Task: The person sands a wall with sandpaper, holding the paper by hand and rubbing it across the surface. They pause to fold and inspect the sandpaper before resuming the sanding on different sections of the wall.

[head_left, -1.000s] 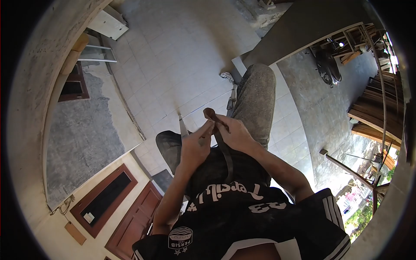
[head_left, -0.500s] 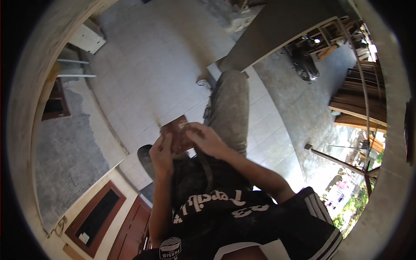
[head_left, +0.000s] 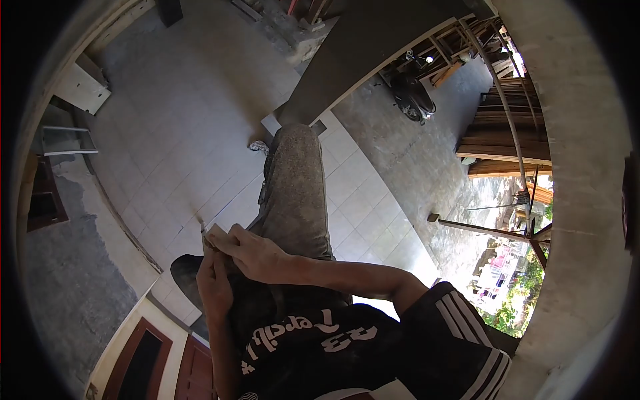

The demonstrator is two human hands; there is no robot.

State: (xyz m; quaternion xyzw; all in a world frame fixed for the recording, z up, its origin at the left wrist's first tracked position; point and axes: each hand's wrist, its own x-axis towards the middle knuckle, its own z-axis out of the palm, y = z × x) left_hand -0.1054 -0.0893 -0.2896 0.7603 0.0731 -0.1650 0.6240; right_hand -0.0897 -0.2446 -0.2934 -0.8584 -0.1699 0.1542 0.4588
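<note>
A small sheet of sandpaper (head_left: 217, 229) is pinched between my two hands, above my lap. It is folded, with its pale back showing; most of it is hidden by fingers. My left hand (head_left: 214, 283) grips it from below, fingers closed. From the right, my right hand (head_left: 259, 256) reaches over with its thumb and fingers closed on the upper edge. My bent leg in dusty grey trousers (head_left: 297, 193) is just beyond the right hand.
A dark board (head_left: 360, 60) slants away past my knee. A crumpled cloth-like scrap (head_left: 258, 146) lies on the tiled floor (head_left: 167, 133). Farther right are a parked motorbike (head_left: 412, 99) and stacked timber (head_left: 503, 143). A white box (head_left: 81, 87) stands at the left.
The sandpaper, spread flat with its reddish-brown face showing before, is now folded, its pale side visible. My right hand has moved over its top. The view has shifted to the right.
</note>
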